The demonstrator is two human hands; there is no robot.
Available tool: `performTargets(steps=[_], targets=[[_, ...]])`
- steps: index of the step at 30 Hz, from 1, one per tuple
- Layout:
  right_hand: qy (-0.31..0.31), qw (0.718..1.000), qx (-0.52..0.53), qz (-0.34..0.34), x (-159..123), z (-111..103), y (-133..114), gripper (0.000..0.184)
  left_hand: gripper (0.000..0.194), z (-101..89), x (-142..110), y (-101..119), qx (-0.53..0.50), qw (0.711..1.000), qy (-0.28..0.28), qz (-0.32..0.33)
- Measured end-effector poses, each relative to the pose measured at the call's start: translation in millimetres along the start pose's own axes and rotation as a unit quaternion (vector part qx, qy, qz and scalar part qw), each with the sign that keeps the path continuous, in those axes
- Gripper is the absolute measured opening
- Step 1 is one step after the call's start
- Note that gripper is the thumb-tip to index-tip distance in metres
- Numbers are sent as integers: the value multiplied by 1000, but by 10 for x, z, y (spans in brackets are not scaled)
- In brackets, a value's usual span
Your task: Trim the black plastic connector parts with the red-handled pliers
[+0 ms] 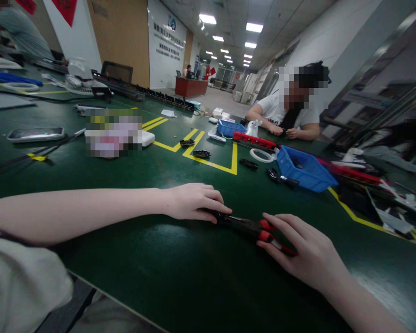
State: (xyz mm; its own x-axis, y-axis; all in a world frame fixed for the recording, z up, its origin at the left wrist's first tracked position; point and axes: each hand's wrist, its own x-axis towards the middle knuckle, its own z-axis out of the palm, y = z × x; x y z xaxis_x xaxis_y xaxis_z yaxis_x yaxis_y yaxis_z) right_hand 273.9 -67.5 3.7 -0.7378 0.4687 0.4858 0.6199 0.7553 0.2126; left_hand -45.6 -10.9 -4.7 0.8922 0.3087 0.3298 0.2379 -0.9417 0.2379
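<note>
My right hand is closed around the red handles of a pair of pliers, whose dark jaws point left. At the tip of the jaws, my left hand pinches a small black part, mostly hidden under its fingers. The jaws meet or overlap this part; whether they bite on it I cannot make out. Beyond my hands lie several similar black parts, one of them a black piece inside the yellow tape lines and another black piece just right of them.
A blue bin stands right of centre, with a white ring and a red strip near it. A smaller blue bin is farther back. On the left lies a phone. Across the green table sits a person.
</note>
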Motion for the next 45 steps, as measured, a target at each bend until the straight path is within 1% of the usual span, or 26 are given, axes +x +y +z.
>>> performTargets(steps=[4,7,9,12,17,23,29,35,40,43,45], targets=[[-41,997,48,39,-2,31,16,41,37,2,-3,-3,0,1000,4,6],[-79,991,75,81,6,20,11,51,36,8,-1,-4,1,1000,3,1],[-90,987,87,100,10,15,7,55,36,11,0,-3,1,1000,-1,-4],[-91,986,93,103,14,20,13,46,36,14,-2,-3,1,1000,-4,-7],[-76,992,54,84,26,33,36,38,37,11,-6,-5,4,1000,-2,2],[-26,999,-14,38,12,63,38,36,38,9,-8,1,10,1000,-10,-4],[-24,999,-38,31,-15,73,2,32,38,6,-10,1,2,1000,-8,1],[-6,998,-51,22,14,50,-48,30,38,10,-15,-3,4,1000,-11,-2],[13,996,-88,8,61,19,-110,31,37,1,-11,10,11,1000,-14,0],[26,993,-114,22,71,-3,-156,30,37,3,-14,14,14,1000,-4,5],[30,989,-145,18,64,-16,-166,26,37,6,-18,15,17,1000,5,10]])
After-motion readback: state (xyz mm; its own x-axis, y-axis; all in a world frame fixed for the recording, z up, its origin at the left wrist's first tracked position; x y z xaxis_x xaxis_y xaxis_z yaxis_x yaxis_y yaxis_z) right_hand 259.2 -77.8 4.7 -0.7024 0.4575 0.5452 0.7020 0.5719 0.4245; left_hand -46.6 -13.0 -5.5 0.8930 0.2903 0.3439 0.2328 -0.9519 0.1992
